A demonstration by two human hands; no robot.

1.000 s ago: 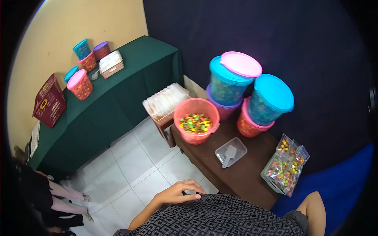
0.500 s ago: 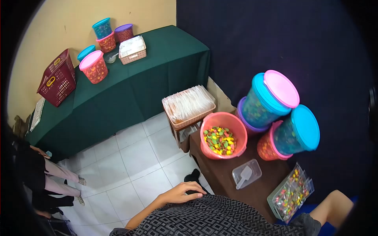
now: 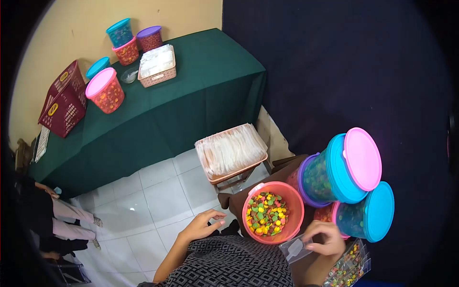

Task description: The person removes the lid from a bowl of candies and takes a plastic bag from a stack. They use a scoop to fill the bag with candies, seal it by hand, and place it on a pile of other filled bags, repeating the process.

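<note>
My left hand [image 3: 205, 225] hovers by my lap with fingers stretched and parted, holding nothing, left of a pink bucket [image 3: 297, 217] of colourful round candies [image 3: 266, 214]. At the bucket's near right, my right hand [image 3: 327, 239] reaches in, fingers bent and thumb apart. It overlaps a clear plastic tub [image 3: 285, 247] where a white scoop [image 3: 295, 248] lies. Nothing shows gripped between its fingertips. Just beyond that wrist are filled clear candy packets [image 3: 353, 263], partly hidden by the forearm.
Stacked lidded tubs [image 3: 342, 167] stand right of the bucket on the brown-covered table [image 3: 237, 203]. A basket of white packets [image 3: 232, 148] rests on a stool. Along the wall, a green-covered table [image 3: 210, 62] bears more tubs and a maroon basket [image 3: 64, 105]. A person [image 3: 67, 215] stands at left.
My right hand has come into view from the right, over the clear tub. My left hand has lifted off my lap and moved left. The view has shifted, with the bucket lower in it.
</note>
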